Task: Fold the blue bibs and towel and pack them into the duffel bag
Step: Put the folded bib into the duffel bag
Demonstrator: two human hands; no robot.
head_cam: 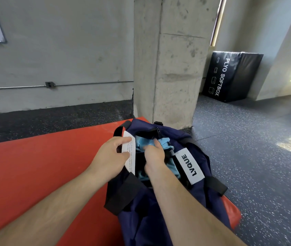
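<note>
Head view — close above duffel bag (137, 219)

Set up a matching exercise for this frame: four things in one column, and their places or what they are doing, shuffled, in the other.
1. duffel bag
2. blue fabric
3. left hand
4. plyo box

A. stands beyond the concrete pillar
B. sits inside the open bag
C. lies on the red mat
D. holds the bag's rim at the white label

Pairs: 1-C, 2-B, 3-D, 4-A.
</note>
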